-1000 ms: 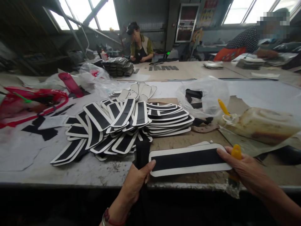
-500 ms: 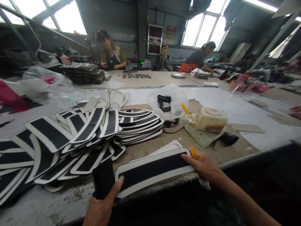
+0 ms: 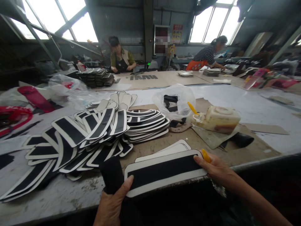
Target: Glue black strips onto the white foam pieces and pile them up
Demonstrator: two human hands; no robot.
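Note:
Between my hands stretches a long white panel [image 3: 164, 172] with rounded corners and a black strip along its middle. My left hand [image 3: 111, 204] grips its left end, thumb on top, and a dark fabric strip [image 3: 112, 174] stands up beside that thumb. At the right end, my right hand [image 3: 219, 168] pinches the panel with its thumb over the corner. A yellow handle [image 3: 206, 155] sticks out among the right hand's fingers; what it belongs to is hidden. Behind the panel lie pale blank panels [image 3: 168, 150] on brown board.
Strip-faced panels [image 3: 70, 131] lie heaped at left, with a neater stack [image 3: 150, 125] alongside. A stained plastic container [image 3: 221, 119], a yellow-handled tool [image 3: 192, 108] and a clear bag [image 3: 183, 97] of black pieces stand behind. Two people work at the far table [image 3: 162, 82].
The whole view has shifted, so things appear farther right and a red object shows at left. My hands keep the same grip on the panel.

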